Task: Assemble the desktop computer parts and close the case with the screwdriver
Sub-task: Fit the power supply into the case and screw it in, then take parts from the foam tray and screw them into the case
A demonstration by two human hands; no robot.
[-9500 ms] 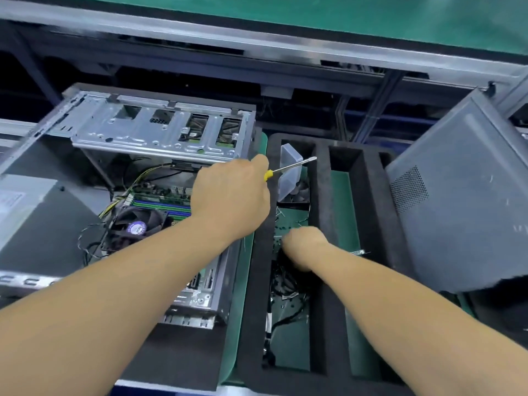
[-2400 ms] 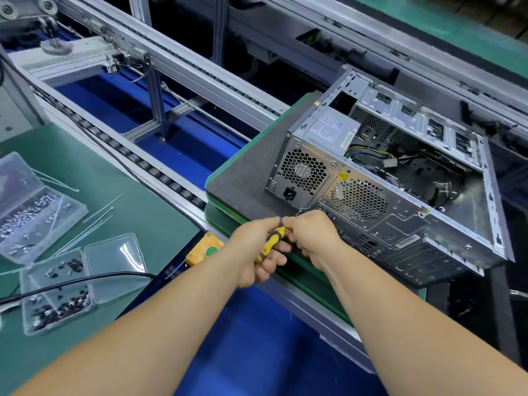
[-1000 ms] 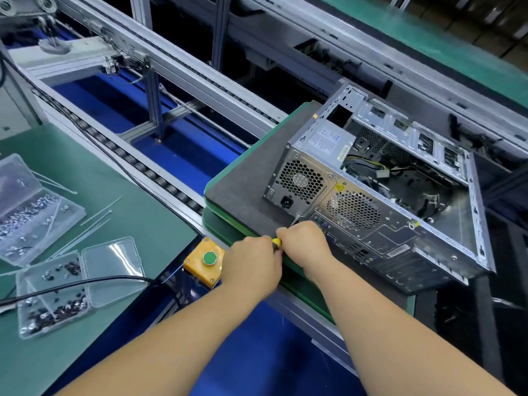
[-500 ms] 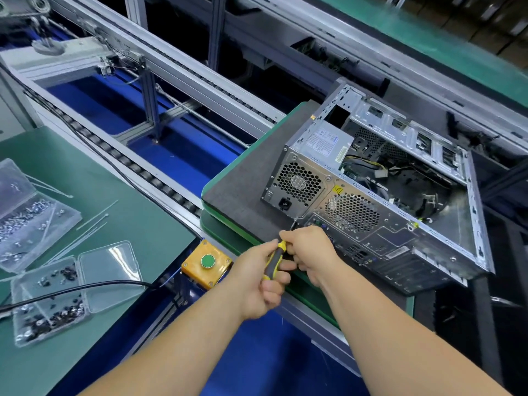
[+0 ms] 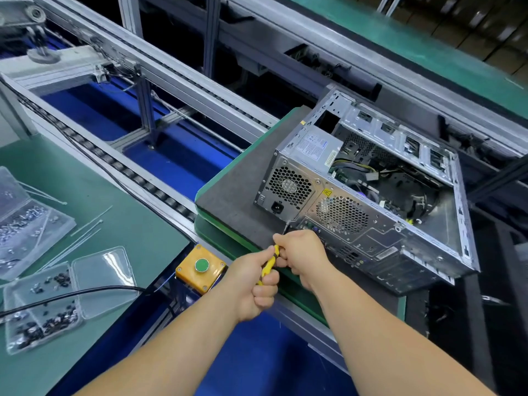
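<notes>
While the left hand (image 5: 254, 284) has rolled back from half a second ago, baring more of the yellow screwdriver (image 5: 270, 262) it grips, the right hand (image 5: 303, 254) still pinches the shaft near the computer case (image 5: 368, 195) rear; a rear-panel screw is probably being driven. Lying open-sided on the grey pad (image 5: 234, 192), the case shows cables and a perforated fan grille.

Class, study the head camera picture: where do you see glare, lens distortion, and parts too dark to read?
Head view: glare sits on the clear plastic lid and the bare metal computer case; the wide lens bows the conveyor rails; inside the case the parts are shadowed; the area to its right is nearly black.
</notes>
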